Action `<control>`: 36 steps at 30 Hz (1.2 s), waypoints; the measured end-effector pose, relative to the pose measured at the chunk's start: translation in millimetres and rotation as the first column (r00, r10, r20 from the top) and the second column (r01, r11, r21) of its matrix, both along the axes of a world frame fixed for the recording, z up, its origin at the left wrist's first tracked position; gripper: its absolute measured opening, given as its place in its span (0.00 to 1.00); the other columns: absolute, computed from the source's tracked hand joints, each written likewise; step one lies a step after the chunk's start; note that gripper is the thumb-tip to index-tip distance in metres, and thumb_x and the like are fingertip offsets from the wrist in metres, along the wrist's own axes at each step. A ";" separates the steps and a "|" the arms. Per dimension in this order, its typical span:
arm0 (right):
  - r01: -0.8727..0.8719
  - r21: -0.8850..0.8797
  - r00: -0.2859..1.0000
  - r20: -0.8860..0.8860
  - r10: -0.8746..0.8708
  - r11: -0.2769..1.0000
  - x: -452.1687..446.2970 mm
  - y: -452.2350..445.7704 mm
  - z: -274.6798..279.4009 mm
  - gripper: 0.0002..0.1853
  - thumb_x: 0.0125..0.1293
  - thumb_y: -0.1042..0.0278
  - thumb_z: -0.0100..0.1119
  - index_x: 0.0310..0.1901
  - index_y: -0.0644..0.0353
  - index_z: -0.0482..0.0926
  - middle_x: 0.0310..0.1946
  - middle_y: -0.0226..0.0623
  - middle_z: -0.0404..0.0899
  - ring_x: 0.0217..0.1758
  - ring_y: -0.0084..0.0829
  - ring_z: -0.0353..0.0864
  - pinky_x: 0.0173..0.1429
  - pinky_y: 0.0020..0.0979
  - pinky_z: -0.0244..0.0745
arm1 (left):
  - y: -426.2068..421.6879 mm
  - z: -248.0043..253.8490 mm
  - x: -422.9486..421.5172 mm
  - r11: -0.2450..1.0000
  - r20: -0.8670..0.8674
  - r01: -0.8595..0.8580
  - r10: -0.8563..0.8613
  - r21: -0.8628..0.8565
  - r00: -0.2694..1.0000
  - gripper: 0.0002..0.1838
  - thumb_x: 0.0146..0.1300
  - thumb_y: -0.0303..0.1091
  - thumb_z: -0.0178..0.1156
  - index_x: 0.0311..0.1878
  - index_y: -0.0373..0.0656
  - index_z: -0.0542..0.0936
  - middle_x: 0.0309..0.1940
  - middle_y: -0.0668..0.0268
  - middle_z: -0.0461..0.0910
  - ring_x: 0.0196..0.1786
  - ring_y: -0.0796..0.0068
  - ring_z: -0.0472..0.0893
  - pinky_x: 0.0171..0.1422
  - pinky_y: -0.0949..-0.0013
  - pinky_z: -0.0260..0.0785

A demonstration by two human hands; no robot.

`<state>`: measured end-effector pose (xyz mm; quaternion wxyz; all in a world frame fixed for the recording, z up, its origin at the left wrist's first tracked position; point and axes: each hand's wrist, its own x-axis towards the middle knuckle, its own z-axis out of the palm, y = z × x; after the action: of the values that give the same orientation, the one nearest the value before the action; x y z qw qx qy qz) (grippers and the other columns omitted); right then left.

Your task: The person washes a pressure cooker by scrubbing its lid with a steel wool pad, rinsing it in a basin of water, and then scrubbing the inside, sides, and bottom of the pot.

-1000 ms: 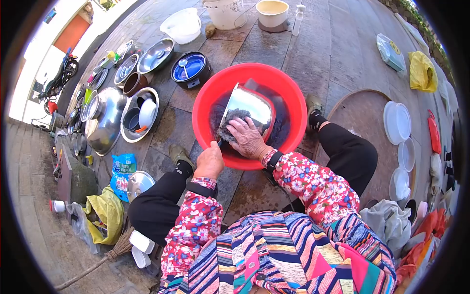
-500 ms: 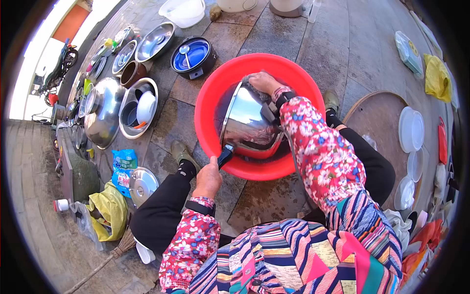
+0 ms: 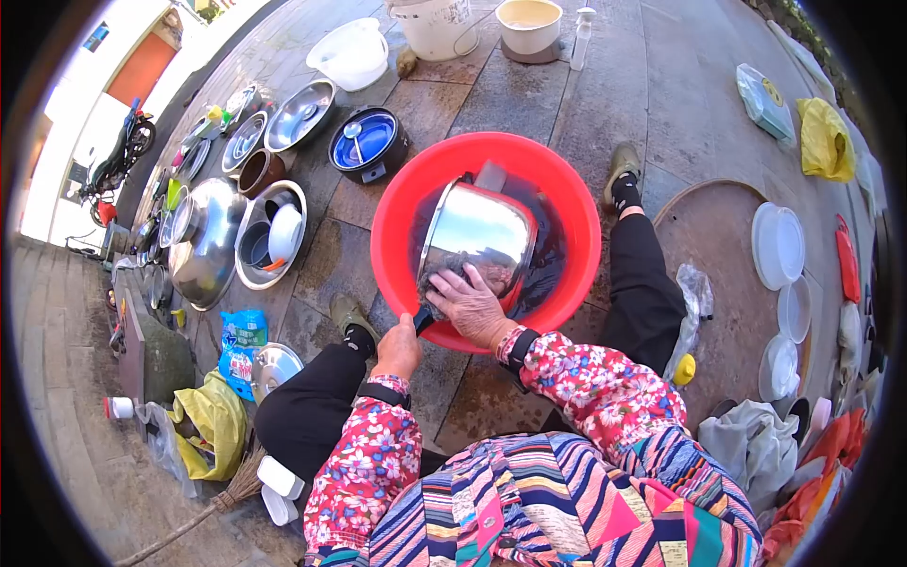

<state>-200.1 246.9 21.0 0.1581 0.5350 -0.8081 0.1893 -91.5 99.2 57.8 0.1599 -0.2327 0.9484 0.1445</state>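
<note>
Paving: grey-brown slabs, dark patches in places. Motorbike far left, well apart from the work. Board, round and brown, flat at the right; 3 pale plastic rounds in a row along its right side. Tub, red, between the person's legs, dark water inside. Steel bowl at the left, domed side up. Bucket, white, at the top, beside a white basin. Oval bowl touching or just beside the steel bowl, can't tell; some smaller vessels in it.

Pot, shiny steel: inside the tub, tilted onto its side, rim toward the left, outer wall facing up. Black pan, blue inside, near the tub, upper left. Yellow bag lower left. Steel lid and blue packet side by side, near the left leg. 2 shoes, 1 on each side of the tub.

Right hand: fingers bent over the scrubber, grasping it against the pot's wall. Left hand: clenched around the handle at the tub's near edge. Scrubber: dark grey, mostly under the right hand. Handle: dark, only a short bit visible.
</note>
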 end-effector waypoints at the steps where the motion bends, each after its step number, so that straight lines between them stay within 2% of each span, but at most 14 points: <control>1: 0.032 -0.031 0.997 0.065 -0.030 0.999 -9.9 6.3 21.5 0.22 0.53 0.57 0.59 0.51 0.47 0.77 0.57 0.35 0.70 0.66 0.35 0.63 0.71 0.50 0.49 | -0.4 0.2 4.7 1.000 0.011 -0.005 0.005 0.000 1.000 0.16 0.51 0.25 0.58 0.44 0.35 0.68 0.32 0.42 0.80 0.40 0.43 0.81 0.46 0.48 0.72; 3: 0.161 -0.175 0.967 0.223 -0.120 0.971 -59.2 1.5 55.6 0.26 0.46 0.53 0.66 0.50 0.46 0.78 0.55 0.36 0.70 0.65 0.37 0.64 0.68 0.51 0.51 | -4.6 -3.1 8.7 1.000 0.035 -0.011 0.011 0.014 0.999 0.18 0.49 0.26 0.61 0.44 0.36 0.67 0.32 0.43 0.80 0.40 0.43 0.81 0.46 0.49 0.73; 4: 0.279 -0.116 0.937 0.252 -0.243 0.953 -95.9 -5.3 52.0 0.23 0.51 0.52 0.63 0.49 0.48 0.79 0.54 0.39 0.73 0.61 0.39 0.70 0.63 0.51 0.60 | -2.2 -3.0 9.0 1.000 0.044 -0.018 0.017 0.024 0.999 0.18 0.49 0.26 0.61 0.44 0.36 0.67 0.32 0.43 0.80 0.40 0.44 0.81 0.46 0.49 0.73; 5: 0.316 0.076 0.798 0.519 -0.308 0.946 -143.6 -8.0 54.7 0.20 0.54 0.51 0.59 0.47 0.50 0.79 0.46 0.44 0.79 0.53 0.44 0.78 0.55 0.50 0.70 | -0.6 0.6 8.8 0.999 0.050 -0.025 0.023 0.029 0.998 0.18 0.49 0.26 0.61 0.43 0.36 0.67 0.31 0.43 0.80 0.40 0.44 0.81 0.46 0.49 0.73; 6: 0.122 0.174 0.563 0.798 -0.213 0.977 -190.5 -3.3 53.8 0.18 0.58 0.51 0.54 0.45 0.51 0.80 0.39 0.47 0.81 0.45 0.47 0.82 0.49 0.48 0.75 | -1.1 3.3 8.0 0.999 0.053 -0.031 0.029 0.030 0.998 0.18 0.49 0.26 0.61 0.43 0.36 0.67 0.31 0.43 0.80 0.40 0.44 0.81 0.46 0.49 0.73; 7: -0.125 0.408 0.943 0.332 -0.019 0.905 -246.8 -9.4 -17.0 0.18 0.59 0.51 0.50 0.45 0.51 0.80 0.40 0.48 0.82 0.44 0.48 0.82 0.52 0.46 0.75 | -4.0 1.9 4.9 1.000 0.044 -0.025 0.024 0.009 0.999 0.18 0.49 0.26 0.61 0.43 0.36 0.67 0.31 0.44 0.80 0.40 0.44 0.81 0.45 0.49 0.73; 8: -0.192 0.452 0.897 0.441 -0.031 0.871 -260.3 -5.3 -19.1 0.19 0.60 0.51 0.50 0.47 0.51 0.79 0.41 0.48 0.81 0.47 0.47 0.82 0.54 0.46 0.73 | -5.4 -1.9 3.5 1.000 0.041 -0.023 0.023 -0.009 0.999 0.18 0.49 0.26 0.60 0.43 0.36 0.68 0.31 0.44 0.80 0.40 0.44 0.81 0.45 0.49 0.73; 10: 0.059 0.272 0.731 0.643 -0.227 0.960 -223.6 -16.8 -3.5 0.20 0.59 0.52 0.53 0.50 0.50 0.78 0.46 0.45 0.80 0.53 0.46 0.78 0.55 0.51 0.71 | -7.8 -4.0 5.0 1.000 0.034 -0.019 0.019 -0.011 0.999 0.16 0.50 0.26 0.60 0.41 0.35 0.69 0.31 0.44 0.80 0.40 0.44 0.81 0.45 0.49 0.73; 12: 0.261 0.130 0.887 0.360 -0.290 0.957 -139.9 -18.3 47.9 0.21 0.56 0.53 0.55 0.51 0.48 0.77 0.53 0.40 0.76 0.58 0.42 0.73 0.57 0.56 0.66 | -7.5 0.7 1.0 1.000 0.052 -0.021 0.020 0.012 0.998 0.15 0.50 0.26 0.59 0.41 0.34 0.69 0.33 0.44 0.80 0.41 0.44 0.81 0.46 0.50 0.73; 16: 0.233 -0.090 0.969 0.104 -0.224 0.968 -45.0 -17.2 44.9 0.21 0.56 0.60 0.54 0.52 0.57 0.77 0.56 0.34 0.71 0.62 0.37 0.65 0.68 0.56 0.52 | 11.1 26.5 -14.3 1.000 0.071 -0.025 0.026 -0.006 0.997 0.11 0.56 0.26 0.53 0.42 0.33 0.73 0.34 0.44 0.81 0.42 0.46 0.82 0.48 0.50 0.73; 19: 0.027 -0.021 0.999 0.030 -0.026 0.999 -11.3 -9.3 26.0 0.19 0.57 0.65 0.52 0.51 0.58 0.78 0.55 0.33 0.70 0.63 0.37 0.64 0.70 0.56 0.50 | 17.9 48.4 -24.1 1.000 0.057 -0.003 0.004 -0.010 0.998 0.09 0.57 0.26 0.53 0.40 0.33 0.75 0.36 0.42 0.81 0.45 0.46 0.81 0.50 0.50 0.73; 29: -0.256 0.295 0.944 -0.127 0.303 0.921 -52.7 44.3 47.2 0.16 0.56 0.63 0.54 0.47 0.48 0.79 0.51 0.29 0.70 0.61 0.34 0.63 0.66 0.53 0.53 | 20.9 62.3 -34.3 0.999 0.138 -0.021 0.018 0.024 0.990 0.13 0.58 0.28 0.52 0.44 0.33 0.80 0.42 0.42 0.80 0.51 0.49 0.80 0.55 0.53 0.71; 32: -0.195 0.113 0.969 -0.128 0.209 0.974 -49.1 15.3 48.2 0.11 0.56 0.62 0.54 0.41 0.48 0.80 0.45 0.29 0.69 0.56 0.35 0.65 0.64 0.55 0.54 | 23.9 60.3 -34.8 1.000 0.110 -0.028 0.026 0.015 0.994 0.13 0.58 0.29 0.52 0.44 0.34 0.80 0.42 0.43 0.80 0.51 0.49 0.80 0.55 0.53 0.71; 36: -0.179 0.176 0.977 -0.083 0.196 0.968 -38.9 -12.0 50.7 0.11 0.55 0.63 0.55 0.40 0.49 0.80 0.43 0.29 0.70 0.56 0.36 0.65 0.65 0.56 0.52 | 22.2 55.7 -28.6 0.997 0.091 -0.071 0.071 0.002 0.993 0.13 0.59 0.29 0.52 0.44 0.34 0.80 0.43 0.45 0.80 0.51 0.49 0.79 0.56 0.53 0.71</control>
<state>-239.0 234.9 71.6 0.1338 0.6292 -0.7580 0.1079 -120.1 121.4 113.5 0.1984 -0.2721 0.9309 0.1416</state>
